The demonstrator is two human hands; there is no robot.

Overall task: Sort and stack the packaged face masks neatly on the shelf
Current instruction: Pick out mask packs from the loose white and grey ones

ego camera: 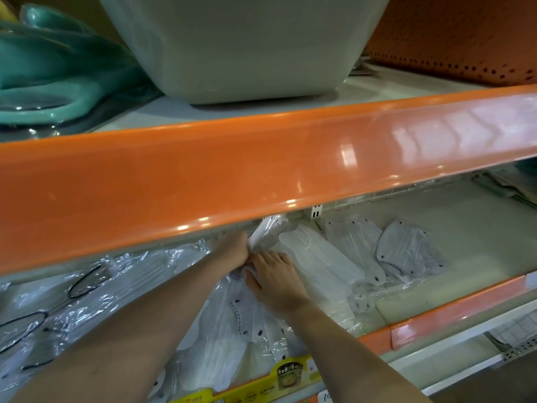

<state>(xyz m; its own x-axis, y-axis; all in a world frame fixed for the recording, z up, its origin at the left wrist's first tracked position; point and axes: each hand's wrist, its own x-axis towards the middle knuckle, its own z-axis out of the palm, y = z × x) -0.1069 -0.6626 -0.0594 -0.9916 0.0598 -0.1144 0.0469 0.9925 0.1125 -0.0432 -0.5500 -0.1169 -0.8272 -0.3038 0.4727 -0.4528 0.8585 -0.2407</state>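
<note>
The packaged face masks lie scattered across the lower shelf, white ones in clear wrappers at the centre, a greyish pair further right, and a loose heap with black ear loops at the near left. One upright white pack stands at the far centre, just under the orange shelf edge. The left hand appears curled around the base of that pack, though its fingers are hidden behind the hand, so the grasp is judged rather than confirmed. The right hand rests with fingers spread fairly flat on the central pile, pressing the wrappers down; it pinches nothing visible. In judgement, these packs are light, soft and floppy, and the glossy film is slippery, so stacked packs are likely to slide apart. Holding a pack by its flat faces, or squaring several between both palms, looks sounder than pulling at a wrapper corner. On the upper shelf stand a pale tub, teal plastic ware at left and an orange perforated basket at right. A yellow label strip runs along the near edge.
</note>
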